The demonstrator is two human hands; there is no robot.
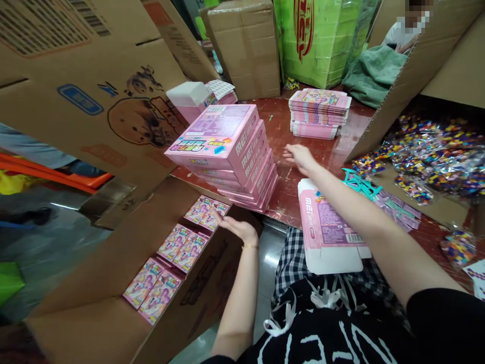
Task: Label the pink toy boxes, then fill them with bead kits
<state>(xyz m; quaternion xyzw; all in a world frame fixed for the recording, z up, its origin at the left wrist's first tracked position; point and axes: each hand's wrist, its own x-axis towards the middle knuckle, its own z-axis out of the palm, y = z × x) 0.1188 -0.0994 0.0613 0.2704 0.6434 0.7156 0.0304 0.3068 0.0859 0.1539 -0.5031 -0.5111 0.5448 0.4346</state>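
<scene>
A stack of several pink printed boxes [242, 146] stands at the table's front left corner. My left hand [238, 227] is held palm up with fingers stretched, just below the stack and over the rim of an open carton; it holds nothing. My right hand [302, 158] reaches over the table right of the stack, fingers extended and slightly bent, nothing visible in them. Under my right forearm, a flattened pink box [329, 222] lies across the table edge and my lap. In the open carton [91, 293], pairs of small pink boxes [153, 288] sit in a row.
Flat pink box blanks [320, 114] are piled at the back. Teal plastic pieces [361, 184] and bags of colourful bits [435, 151] lie right, beside a cardboard wall [401, 81]. A large printed carton [94, 86] stands left. Another person [407, 30] is at the far right.
</scene>
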